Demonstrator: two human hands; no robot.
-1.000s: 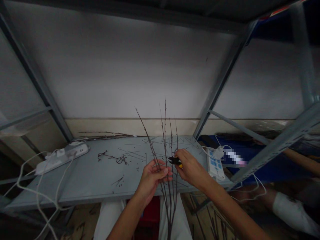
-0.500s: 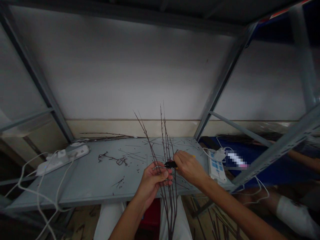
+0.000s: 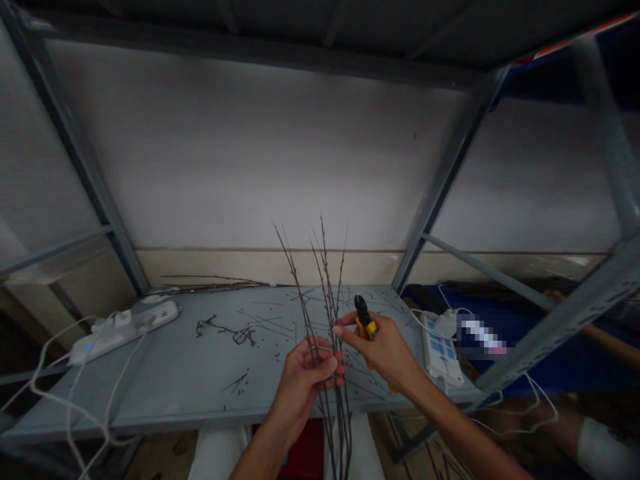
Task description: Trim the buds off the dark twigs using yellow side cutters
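My left hand [image 3: 311, 367] is closed around several thin dark branches [image 3: 326, 293], which stand roughly upright over the front edge of the grey tabletop and fan out at their tips. Close on the right, my right hand [image 3: 383, 343] holds a pair of cutting pliers [image 3: 364, 319] with yellow handles and black jaws pointing up. The thumb and index finger of that hand reach to one stem of the bunch; whether they pinch it I cannot make out. The lower ends of the branches hang down between my legs.
Twig scraps lie on the tabletop [image 3: 165, 373], with a curled twig [image 3: 235, 331] left of centre. More branches [image 3: 215, 285] rest along the back edge. White power strips [image 3: 125, 333] with cables sit at both sides. Grey metal posts frame the table; another person's arm [image 3: 613, 343] shows at right.
The pliers' jaws have left the stems and now point upward in my right hand, whose thumb and finger have come to the branches. My left hand still grips the bunch.
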